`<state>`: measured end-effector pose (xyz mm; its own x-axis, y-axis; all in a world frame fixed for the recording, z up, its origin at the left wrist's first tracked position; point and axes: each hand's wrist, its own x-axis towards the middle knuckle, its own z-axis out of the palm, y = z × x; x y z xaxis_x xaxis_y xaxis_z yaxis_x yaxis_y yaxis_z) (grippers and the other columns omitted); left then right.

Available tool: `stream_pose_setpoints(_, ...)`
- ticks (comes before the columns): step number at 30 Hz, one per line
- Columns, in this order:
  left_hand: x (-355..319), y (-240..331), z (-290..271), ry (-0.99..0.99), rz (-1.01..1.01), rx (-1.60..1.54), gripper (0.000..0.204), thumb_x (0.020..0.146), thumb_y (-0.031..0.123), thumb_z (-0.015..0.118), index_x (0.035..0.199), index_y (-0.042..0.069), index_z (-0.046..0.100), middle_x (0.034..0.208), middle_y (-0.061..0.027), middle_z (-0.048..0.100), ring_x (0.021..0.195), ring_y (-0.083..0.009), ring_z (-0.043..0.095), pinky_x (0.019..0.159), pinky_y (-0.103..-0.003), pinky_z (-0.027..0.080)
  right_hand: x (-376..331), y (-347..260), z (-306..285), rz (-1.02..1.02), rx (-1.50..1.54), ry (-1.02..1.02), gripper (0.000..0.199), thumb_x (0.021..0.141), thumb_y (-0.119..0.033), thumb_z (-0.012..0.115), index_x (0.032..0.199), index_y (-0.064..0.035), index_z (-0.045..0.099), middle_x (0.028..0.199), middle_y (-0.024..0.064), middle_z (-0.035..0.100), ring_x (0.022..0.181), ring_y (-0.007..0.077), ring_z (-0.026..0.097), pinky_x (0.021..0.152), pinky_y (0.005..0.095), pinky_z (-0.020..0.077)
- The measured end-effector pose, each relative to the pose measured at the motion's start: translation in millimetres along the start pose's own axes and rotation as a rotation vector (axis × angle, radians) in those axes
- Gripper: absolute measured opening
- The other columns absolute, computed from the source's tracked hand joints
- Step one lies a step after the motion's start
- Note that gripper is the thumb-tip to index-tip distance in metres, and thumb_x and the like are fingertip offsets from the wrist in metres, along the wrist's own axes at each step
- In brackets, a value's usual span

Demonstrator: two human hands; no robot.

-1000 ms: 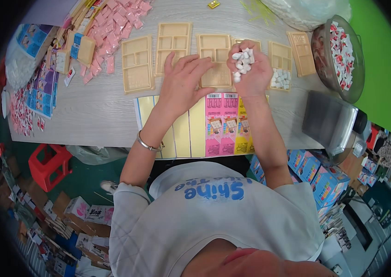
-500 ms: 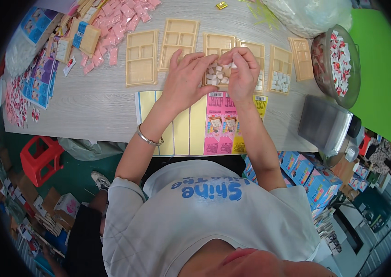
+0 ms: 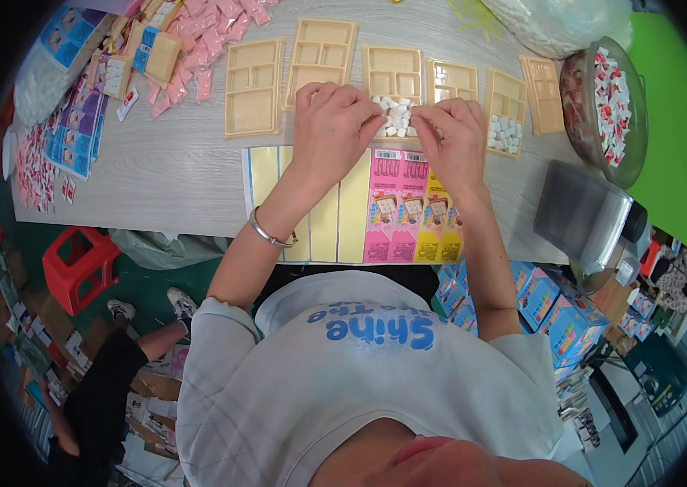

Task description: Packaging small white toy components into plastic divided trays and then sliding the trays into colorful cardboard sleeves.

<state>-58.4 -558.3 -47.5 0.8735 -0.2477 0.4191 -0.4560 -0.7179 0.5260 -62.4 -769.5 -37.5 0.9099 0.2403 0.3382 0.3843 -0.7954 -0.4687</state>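
Between both hands: a beige tray, near compartment heaped with white pieces. Left hand: thumb and index drawn in close at the heap's left side. Right hand: similar at its right. Cannot tell whether either pinches a piece.

Progress, judged by compartments: near end of the gripped tray loaded, far ones look bare. Just right of the right hand, a loaded tray with pieces in its near compartment. Beyond the right fingers, a part-hidden tray; near end unreadable. Left of and beyond the left hand, 2 apparently unstarted: outer tray, inner tray.

Room: widest stretch of grey tabletop lies left of the left wrist. Table's near edge crosses under the forearms, label sheet between. Well right of the right hand, glass bowl and clear box limit swing.
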Motion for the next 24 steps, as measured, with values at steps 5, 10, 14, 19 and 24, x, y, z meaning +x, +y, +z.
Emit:
stream_pose_setpoints(5, -4.9, 6.5, -0.2, 0.075, 0.001, -0.017, 0.014, 0.077, 0.023, 0.083, 0.085, 0.014, 0.075, 0.084, 0.0025, 0.066, 0.088, -0.0186, 0.061, 0.093, -0.038, 0.038, 6.8, -9.6, -1.9, -0.032, 0.063, 0.063, 0.016, 0.079, -0.009, 0.081, 0.095, -0.0109, 0.079, 0.084, 0.0031, 0.064, 0.086, 0.0237, 0.058, 0.079, 0.0369, 0.0450)
stream_pose_setpoints(10, -13.4, 3.0, 6.0, 0.030, -0.015, 0.007, 0.017, 0.076, 0.024, 0.084, 0.086, 0.014, 0.075, 0.085, 0.0023, 0.066, 0.088, -0.0192, 0.061, 0.091, -0.039, 0.038, 7.2, 3.1, 1.8, -0.107, 0.020, 0.039, 0.014, 0.079, -0.010, 0.081, 0.092, -0.0117, 0.078, 0.082, 0.0018, 0.063, 0.085, 0.0230, 0.058, 0.079, 0.0367, 0.0432)
stream_pose_setpoints(14, -11.3, 15.4, -2.8, -0.061, -0.004, 0.019, 0.049, 0.081, 0.037, 0.080, 0.121, 0.012, 0.069, 0.125, -0.0044, 0.064, 0.121, -0.0247, 0.055, 0.108, -0.048, 0.033, 1.8, 1.0, -8.3, -0.103, 0.039, 0.033, 0.013, 0.077, -0.010, 0.082, 0.088, -0.0127, 0.076, 0.081, 0.0006, 0.062, 0.085, 0.0227, 0.058, 0.078, 0.0368, 0.0423)
stream_pose_setpoints(19, -16.5, 23.2, 7.5, -0.352, 0.034, 0.186, 0.084, 0.084, 0.055, 0.071, 0.151, 0.009, 0.048, 0.160, -0.0084, 0.041, 0.151, -0.0277, 0.030, 0.123, -0.057, 0.018, -0.9, -4.9, -10.1, -0.120, -0.016, 0.016, 0.014, 0.075, -0.009, 0.082, 0.086, -0.0125, 0.076, 0.080, 0.0009, 0.061, 0.083, 0.0226, 0.058, 0.078, 0.0377, 0.0425)
stream_pose_setpoints(24, -18.2, 27.8, 13.7, -0.380, 0.069, 0.123, 0.092, 0.082, 0.061, 0.069, 0.153, 0.008, 0.044, 0.161, -0.0089, 0.039, 0.153, -0.0287, 0.028, 0.123, -0.057, 0.018, -4.3, -0.5, -10.5, -0.103, -0.011, -0.044, 0.017, 0.077, -0.006, 0.081, 0.093, -0.0124, 0.078, 0.081, 0.0014, 0.063, 0.081, 0.0222, 0.058, 0.076, 0.0361, 0.0435)
